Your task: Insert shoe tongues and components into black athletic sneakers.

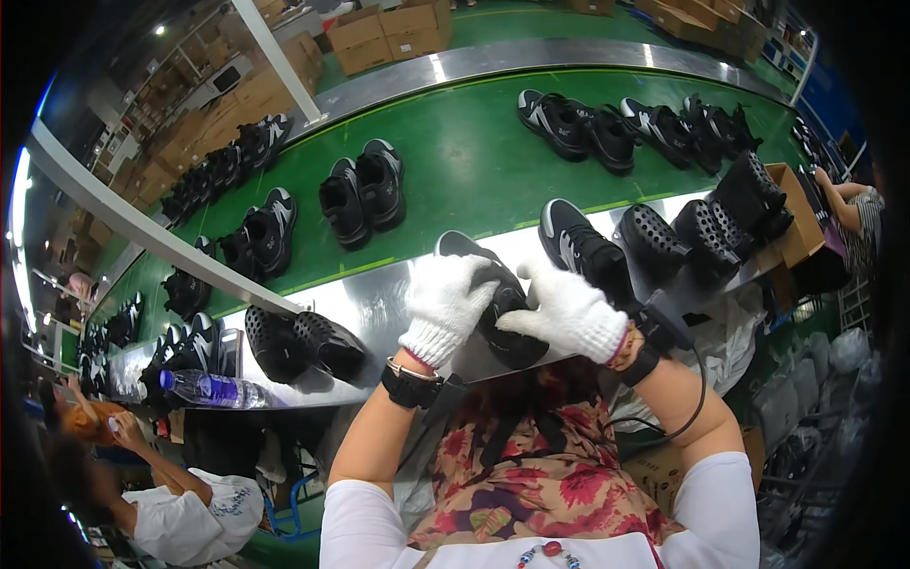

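A black sneaker (pixel 504 299) with a light grey toe is between my two hands at the near metal edge of the table. My left hand (pixel 445 302), in a white knit glove, is closed round its left side. On the opposite side my right hand (pixel 576 313), gloved the same way, has its fingers bent over the shoe's opening, thumb pressed against it. The fingertips are partly hidden by the shoe and gloves. Just right of my right hand stands another black sneaker (pixel 586 248), likely a similar one by its grey toe.
Black shoes with studded soles turned up (pixel 654 242) lie rightward, near a cardboard box (pixel 796 213). A similar upturned pair (pixel 301 343) and a purple-labelled bottle (pixel 213 389) are leftward. Sneaker pairs (pixel 362 192) stand on the green belt (pixel 455 142). A white post (pixel 171 232) slants across the left. Co-workers sit at both sides.
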`<act>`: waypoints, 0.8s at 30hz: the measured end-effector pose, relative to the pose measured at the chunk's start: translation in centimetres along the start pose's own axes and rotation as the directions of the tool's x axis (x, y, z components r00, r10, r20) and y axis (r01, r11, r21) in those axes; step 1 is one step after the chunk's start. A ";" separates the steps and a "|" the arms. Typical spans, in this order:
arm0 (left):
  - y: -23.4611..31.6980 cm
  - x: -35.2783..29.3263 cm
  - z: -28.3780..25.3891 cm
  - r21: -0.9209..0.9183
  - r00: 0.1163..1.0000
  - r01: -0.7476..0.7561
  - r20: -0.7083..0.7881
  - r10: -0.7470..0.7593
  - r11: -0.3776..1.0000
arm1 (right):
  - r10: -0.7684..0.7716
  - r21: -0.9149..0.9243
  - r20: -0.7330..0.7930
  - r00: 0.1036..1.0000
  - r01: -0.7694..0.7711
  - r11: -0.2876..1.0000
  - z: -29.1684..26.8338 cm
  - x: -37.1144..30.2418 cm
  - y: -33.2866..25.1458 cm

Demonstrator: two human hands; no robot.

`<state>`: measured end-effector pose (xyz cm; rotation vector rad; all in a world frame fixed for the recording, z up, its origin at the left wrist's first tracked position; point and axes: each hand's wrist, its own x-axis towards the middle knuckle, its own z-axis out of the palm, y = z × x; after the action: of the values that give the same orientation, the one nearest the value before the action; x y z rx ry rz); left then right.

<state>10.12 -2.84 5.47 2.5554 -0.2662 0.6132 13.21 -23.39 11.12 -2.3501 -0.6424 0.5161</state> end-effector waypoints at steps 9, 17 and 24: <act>3.7 0.1 1.0 0.048 0.982 -0.188 -0.009 0.189 0.981 | 0.034 -0.110 -0.222 0.975 -0.060 0.992 3.8 4.0 3.7; 2.5 -3.1 2.9 0.008 0.977 -0.093 -0.194 0.093 0.996 | -0.015 0.571 -0.285 0.958 0.182 0.800 2.6 2.2 4.7; 1.7 -5.7 2.4 0.034 0.878 0.036 -0.479 -0.015 0.999 | -0.092 0.391 -0.327 0.941 0.223 0.893 4.0 3.2 5.7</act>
<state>5.51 -5.15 1.66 2.3418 -0.0450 1.2224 15.54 -23.58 3.84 -1.8905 -0.5129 0.1886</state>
